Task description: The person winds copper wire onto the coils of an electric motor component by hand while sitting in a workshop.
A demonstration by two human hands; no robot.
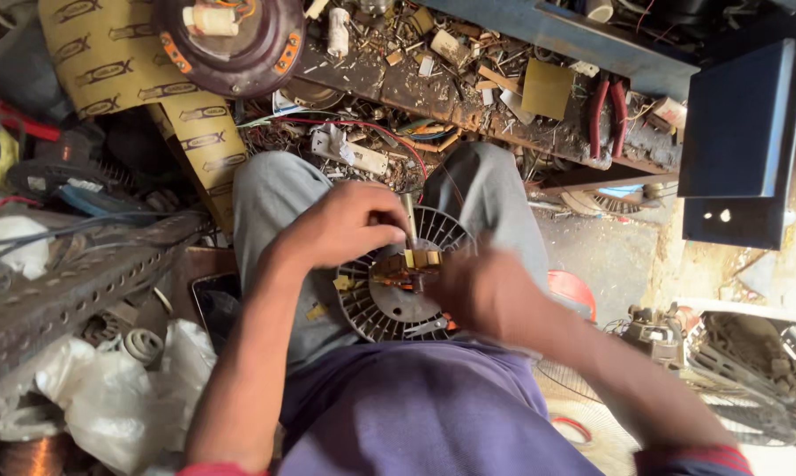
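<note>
Cluttered workbench [468,97] strewn with scraps and red-handled pliers [611,113]. Round grey fan motor housing [396,295], slotted vents, brass-coloured core, rests on the lap. Left hand [340,227] fingers pinch its upright shaft [409,222]. Right hand [484,293] blurred at the core; grip unclear.

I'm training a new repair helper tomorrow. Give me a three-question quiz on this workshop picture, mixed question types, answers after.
1. True or false: the grey slotted motor housing rests on the person's lap.
2. Which of the two hands grips the upright metal shaft? A) left hand B) right hand
3. Fill in: the pliers on the cluttered workbench have ___ handles.

Key: 1 true; 2 A; 3 red.
</note>
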